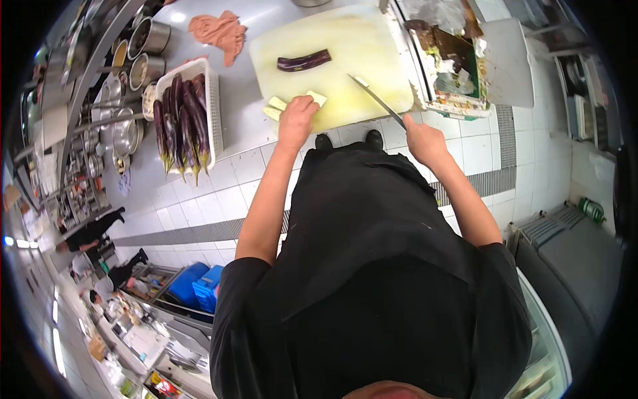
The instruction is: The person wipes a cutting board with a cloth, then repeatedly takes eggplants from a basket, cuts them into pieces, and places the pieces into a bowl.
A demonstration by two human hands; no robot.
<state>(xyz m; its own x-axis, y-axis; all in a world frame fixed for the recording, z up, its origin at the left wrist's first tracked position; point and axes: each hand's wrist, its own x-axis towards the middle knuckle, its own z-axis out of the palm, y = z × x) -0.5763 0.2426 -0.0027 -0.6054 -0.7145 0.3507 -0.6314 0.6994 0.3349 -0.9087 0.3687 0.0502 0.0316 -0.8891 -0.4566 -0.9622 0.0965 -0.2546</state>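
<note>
A dark purple length of eggplant lies near the middle of the white cutting board. At the board's near edge, my left hand has its fingers closed over pale cut eggplant pieces, whose ends show on both sides of the fingers. My right hand is wrapped round the handle of a kitchen knife. Its blade points away and to the left over the board, apart from the pieces. A small pale bit sits by the blade near its tip.
Left of the board, a white basket holds several whole eggplants. An orange cloth lies behind it. Metal pots stand farther left. To the right is a bin with food scraps. Other people are far off at lower left.
</note>
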